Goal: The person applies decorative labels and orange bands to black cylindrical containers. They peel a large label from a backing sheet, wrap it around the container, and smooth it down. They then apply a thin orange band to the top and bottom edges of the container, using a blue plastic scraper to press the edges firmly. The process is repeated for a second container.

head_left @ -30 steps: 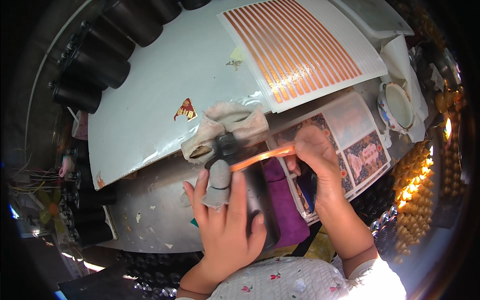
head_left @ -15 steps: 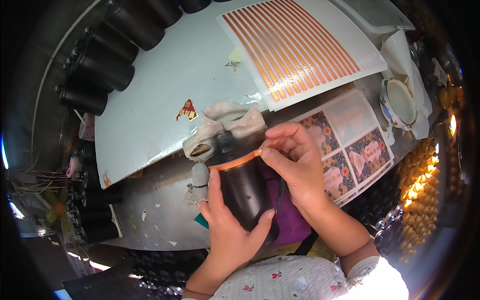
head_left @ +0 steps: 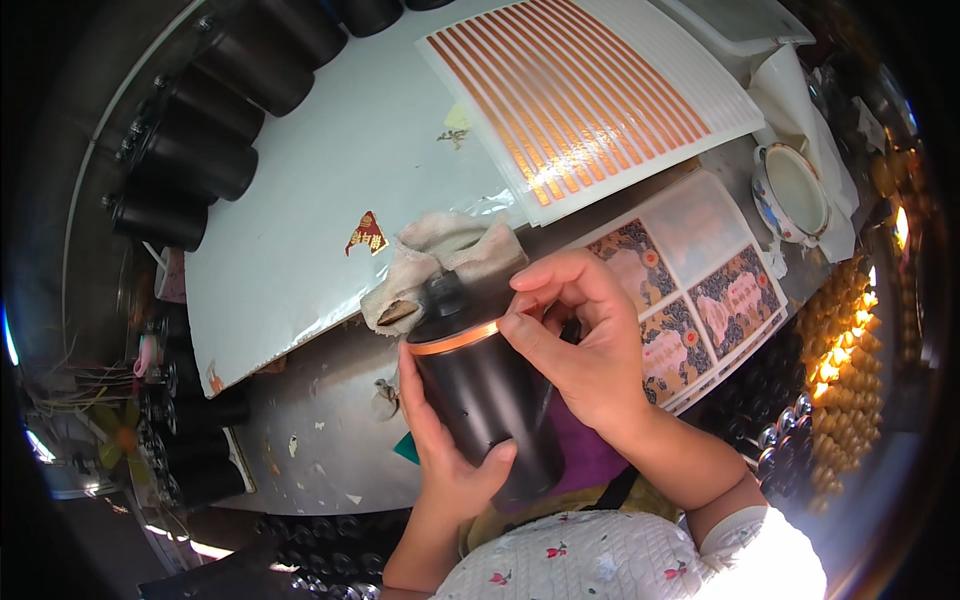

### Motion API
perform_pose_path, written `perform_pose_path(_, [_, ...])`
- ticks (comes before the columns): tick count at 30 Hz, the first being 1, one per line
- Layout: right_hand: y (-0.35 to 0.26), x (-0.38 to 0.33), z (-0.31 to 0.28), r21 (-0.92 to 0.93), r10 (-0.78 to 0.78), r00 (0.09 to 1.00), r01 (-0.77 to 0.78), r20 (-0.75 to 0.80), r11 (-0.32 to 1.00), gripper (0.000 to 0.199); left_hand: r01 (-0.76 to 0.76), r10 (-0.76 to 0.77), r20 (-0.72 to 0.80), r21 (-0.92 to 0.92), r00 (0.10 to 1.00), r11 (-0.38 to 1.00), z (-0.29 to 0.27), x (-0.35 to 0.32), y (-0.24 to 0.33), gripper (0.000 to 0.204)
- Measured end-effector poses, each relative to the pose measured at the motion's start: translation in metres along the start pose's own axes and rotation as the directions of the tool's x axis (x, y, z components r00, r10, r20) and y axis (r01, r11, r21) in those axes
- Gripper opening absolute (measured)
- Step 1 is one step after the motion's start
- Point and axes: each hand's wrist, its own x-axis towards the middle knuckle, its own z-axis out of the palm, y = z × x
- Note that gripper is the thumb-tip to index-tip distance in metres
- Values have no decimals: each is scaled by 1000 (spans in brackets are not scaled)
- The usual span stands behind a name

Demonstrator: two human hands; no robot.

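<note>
A black cylindrical bottle (head_left: 487,400) sits tilted in the near middle of the scene, held above the tabletop (head_left: 330,420) just in front of the person's chest, its narrow cap pointing away. A thin copper-coloured strip (head_left: 452,340) runs around its shoulder. The left hand (head_left: 440,450) is wrapped around the lower body from the left side, thumb across the front, grasping the bottle firmly. The right hand (head_left: 585,345) comes in from the right with its fingertips pinched on the strip's end at the bottle's shoulder, pressing it against the black surface.

Just beyond the cap lies a crumpled off-white cloth (head_left: 440,262). Farther off is a large white sheet (head_left: 330,190) with a small red and gold sticker (head_left: 367,234) on it, and to the far right a sheet of copper-coloured strips (head_left: 590,95) laid in parallel rows. To the right lies a sheet of ornate patterned labels (head_left: 690,290), with a small white dish (head_left: 795,190) beyond it. More black bottles (head_left: 200,150) lie in a row at the far left.

The likely risk is that the strip goes on crooked or wrinkles if the bottle turns in the left hand while the right fingertips press. The strip could also stick to the fingers and lift away again.
</note>
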Motion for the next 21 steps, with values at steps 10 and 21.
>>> perform_pose_path(10, [13, -18, -8, -210, -194, 981, 185, -23, 960, 14, 121, -118, 24, -211, 993, 970, -8, 2, 2, 120])
perform_pose_path(21, [-10, -14, -8, -522, -450, 796, 606, 405, 601, 54, 75, -78, -27, -110, 997, 991, 6, 4, 16, 119])
